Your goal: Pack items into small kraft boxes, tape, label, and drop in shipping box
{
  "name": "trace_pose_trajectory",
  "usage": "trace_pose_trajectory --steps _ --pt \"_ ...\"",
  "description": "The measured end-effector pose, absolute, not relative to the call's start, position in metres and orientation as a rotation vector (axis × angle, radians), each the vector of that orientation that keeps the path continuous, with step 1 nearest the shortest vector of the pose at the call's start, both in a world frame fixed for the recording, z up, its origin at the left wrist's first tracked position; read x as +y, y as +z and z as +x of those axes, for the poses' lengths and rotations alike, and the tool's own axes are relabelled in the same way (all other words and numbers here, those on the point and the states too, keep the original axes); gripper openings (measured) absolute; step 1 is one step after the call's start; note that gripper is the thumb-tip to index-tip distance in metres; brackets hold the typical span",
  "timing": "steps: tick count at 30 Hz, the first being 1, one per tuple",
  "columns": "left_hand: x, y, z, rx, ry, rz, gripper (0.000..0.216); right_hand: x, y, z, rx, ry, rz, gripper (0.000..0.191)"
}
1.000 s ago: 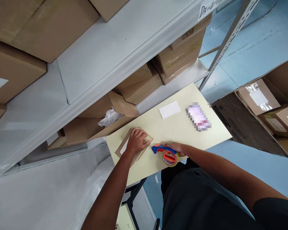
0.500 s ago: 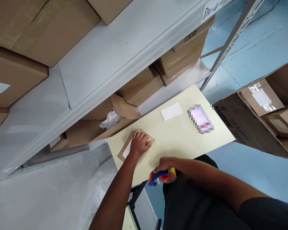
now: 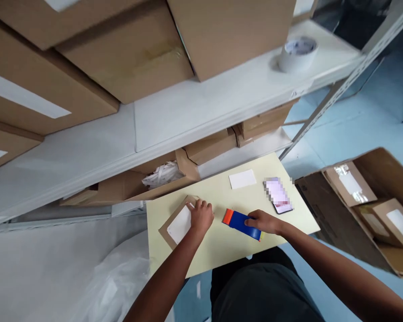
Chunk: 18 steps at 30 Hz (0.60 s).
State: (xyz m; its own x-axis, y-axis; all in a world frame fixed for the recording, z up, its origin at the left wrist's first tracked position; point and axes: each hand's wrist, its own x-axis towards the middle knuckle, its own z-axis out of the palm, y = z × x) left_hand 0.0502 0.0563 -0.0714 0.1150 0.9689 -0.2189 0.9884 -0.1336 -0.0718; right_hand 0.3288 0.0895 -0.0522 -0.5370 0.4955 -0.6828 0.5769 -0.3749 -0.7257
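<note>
A small cardboard box (image 3: 168, 226) with a white label (image 3: 181, 225) lies on the cream tabletop (image 3: 218, 255). My left hand (image 3: 202, 215) is closed over its right end, the fingers curled at the edge and hiding that part. To the right, my right hand (image 3: 262, 222) grips a blue tape dispenser (image 3: 242, 223) with an orange front end, held low over the table and pointing toward the box. The yellow tape roll is mostly hidden beneath it. Behind the dispenser lie a white card (image 3: 242, 179) and a phone (image 3: 278, 195) with a blurred screen.
Shelving (image 3: 201, 107) runs along the table's far side, carrying large cartons (image 3: 235, 31) and a roll of white tape (image 3: 297, 56). An open carton holding white strips (image 3: 163, 174) sits on the lower shelf. At right stands a big open box (image 3: 383, 156) with smaller boxes inside.
My right hand has brought the tape dispenser up from the table's near edge and turned it over the tabletop. My left hand has shifted on the box, showing more label. The view has tilted up.
</note>
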Motion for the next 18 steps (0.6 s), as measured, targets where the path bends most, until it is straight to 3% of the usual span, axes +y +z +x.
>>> trace_pose_trajectory --steps 6,12,15,18 --pt "0.048 -0.086 0.049 2.052 -0.463 2.305 0.027 0.165 0.066 0.327 2.361 -1.963 1.448 0.025" --pt "0.044 -0.103 0.05 2.076 -0.492 2.284 0.03 0.254 0.197 0.266 3.218 -0.846 1.318 0.026" --pt "0.045 -0.104 0.054 2.079 -0.503 2.247 0.032 0.302 0.206 0.225 3.356 -0.267 1.282 0.028" --pt "0.046 -0.098 0.053 2.069 -0.36 2.196 0.032 0.341 0.19 0.195 3.229 0.069 1.303 0.036"
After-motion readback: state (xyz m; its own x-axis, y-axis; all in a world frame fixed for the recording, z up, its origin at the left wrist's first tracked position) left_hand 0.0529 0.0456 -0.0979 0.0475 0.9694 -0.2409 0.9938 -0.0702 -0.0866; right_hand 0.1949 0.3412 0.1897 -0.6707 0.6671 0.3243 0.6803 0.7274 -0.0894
